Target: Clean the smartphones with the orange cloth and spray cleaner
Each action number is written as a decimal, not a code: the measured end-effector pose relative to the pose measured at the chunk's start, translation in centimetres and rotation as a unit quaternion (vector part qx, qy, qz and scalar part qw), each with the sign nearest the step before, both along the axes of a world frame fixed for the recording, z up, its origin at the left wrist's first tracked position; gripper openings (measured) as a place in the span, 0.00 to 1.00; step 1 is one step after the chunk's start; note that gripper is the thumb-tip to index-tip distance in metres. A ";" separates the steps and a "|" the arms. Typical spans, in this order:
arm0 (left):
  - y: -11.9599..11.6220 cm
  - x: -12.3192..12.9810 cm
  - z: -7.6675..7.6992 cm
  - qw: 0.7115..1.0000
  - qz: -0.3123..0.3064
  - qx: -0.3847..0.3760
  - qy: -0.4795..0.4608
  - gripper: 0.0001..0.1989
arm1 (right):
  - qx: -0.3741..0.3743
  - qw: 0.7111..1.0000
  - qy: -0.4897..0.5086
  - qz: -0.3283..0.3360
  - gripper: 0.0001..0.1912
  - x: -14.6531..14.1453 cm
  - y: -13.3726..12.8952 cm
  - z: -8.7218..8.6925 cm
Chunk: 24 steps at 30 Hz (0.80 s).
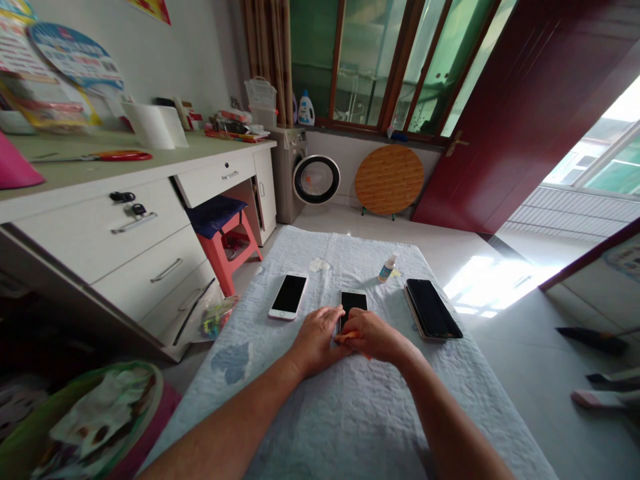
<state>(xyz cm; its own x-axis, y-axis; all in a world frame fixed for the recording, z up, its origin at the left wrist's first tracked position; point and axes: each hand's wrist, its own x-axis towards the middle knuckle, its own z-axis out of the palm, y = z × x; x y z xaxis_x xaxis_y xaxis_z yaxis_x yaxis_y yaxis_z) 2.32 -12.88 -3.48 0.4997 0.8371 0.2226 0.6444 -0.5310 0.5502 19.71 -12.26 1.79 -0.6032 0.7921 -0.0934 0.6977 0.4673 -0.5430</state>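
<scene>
Two bare forearms (227, 417) are closest here, head view, reaching in over the near end of a quilt-covered tabletop (370, 413). They run to two hands, both on the middle phone (354, 301), which lies flat, screen up, between two others.

Left hand (316, 337): fingers lying close together along the phone's left side, probably bracing it so it doesn't slide on that soft cover. Can't tell if they actually grip it. Right hand (375, 335): fingers curled, pinching an orange scrap (350, 336) low over the phone's near end, I'd guess for a firm press on the glass.

Counting up: two white phones, the middle one plus the left phone (289, 295); one dark phone (434, 307) on the right, sitting on one pale slab (415, 313) (case or another phone, no idea); one bottle (387, 269), past the hands. Looks like they're spread out to give the hands elbow room. Also one bin (167, 407), left of the tabletop.
</scene>
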 end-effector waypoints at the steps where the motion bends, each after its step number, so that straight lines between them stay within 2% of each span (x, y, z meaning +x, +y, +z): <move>1: 0.0 0.0 0.0 1.000 -0.002 0.000 -0.001 0.32 | 0.003 1.000 0.001 0.008 0.10 -0.2 0.0 -0.1; 5: 0.1 -0.1 0.1 1.000 -0.005 -0.003 0.002 0.32 | -0.023 0.999 -0.021 0.011 0.11 0.2 -0.1 -0.1; 11: 0.1 0.0 0.2 1.000 -0.002 -0.015 0.013 0.30 | -0.073 0.996 -0.037 -0.019 0.08 1.6 -0.2 0.3; 18: 0.2 0.0 0.0 1.000 -0.002 0.002 -0.003 0.30 | -0.025 0.999 -0.023 -0.004 0.07 -0.2 -0.4 0.1; 24: 0.2 -0.2 -0.3 1.000 -0.007 0.008 0.002 0.31 | 0.001 0.998 -0.044 -0.048 0.08 0.4 -0.1 -0.4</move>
